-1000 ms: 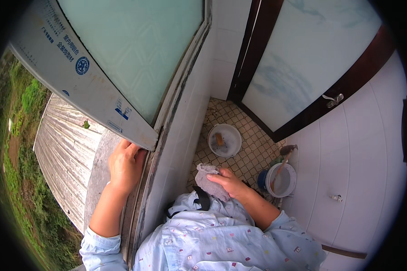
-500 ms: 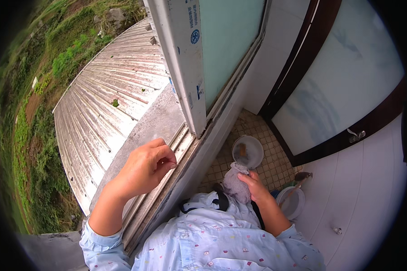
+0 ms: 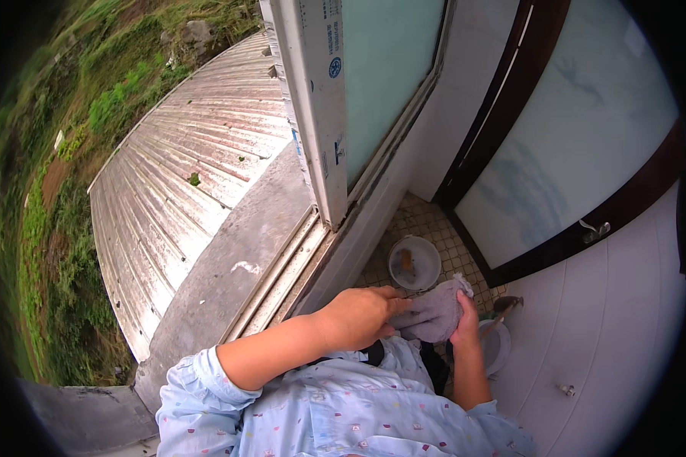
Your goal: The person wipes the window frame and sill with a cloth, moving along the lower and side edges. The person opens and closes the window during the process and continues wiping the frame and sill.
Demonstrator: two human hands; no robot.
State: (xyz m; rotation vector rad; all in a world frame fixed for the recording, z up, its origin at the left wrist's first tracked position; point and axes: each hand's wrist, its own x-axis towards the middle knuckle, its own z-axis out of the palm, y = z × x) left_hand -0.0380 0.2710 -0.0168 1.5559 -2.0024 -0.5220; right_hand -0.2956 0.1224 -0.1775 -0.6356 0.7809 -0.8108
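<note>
A grey-purple cloth (image 3: 434, 314), bunched and soft, is held in front of my body between both hands. My right hand (image 3: 466, 318) is closed round its right side, with the thumb pointing up along the edge. At the cloth's left edge, my left hand (image 3: 362, 316) has its fingers and thumb closed on the fabric; part of the grip is hidden by the hand itself. To the left of the cloth runs the window track (image 3: 286, 263), pale with dirt along its grooves. The sliding window frame (image 3: 320, 122) stands at the track's far part.
On the tiled floor (image 3: 415, 213) below stand a white bucket (image 3: 437, 259) with a brownish thing inside and another pail (image 3: 497, 346) with a handled tool. A frosted door (image 3: 549, 152) is at right. Outside lie a concrete ledge (image 3: 229, 251) and a corrugated roof (image 3: 175, 190).
My left hand has come away from the window track, moving right to the cloth. My right hand has shifted slightly right with the cloth, which is now spread wider.
</note>
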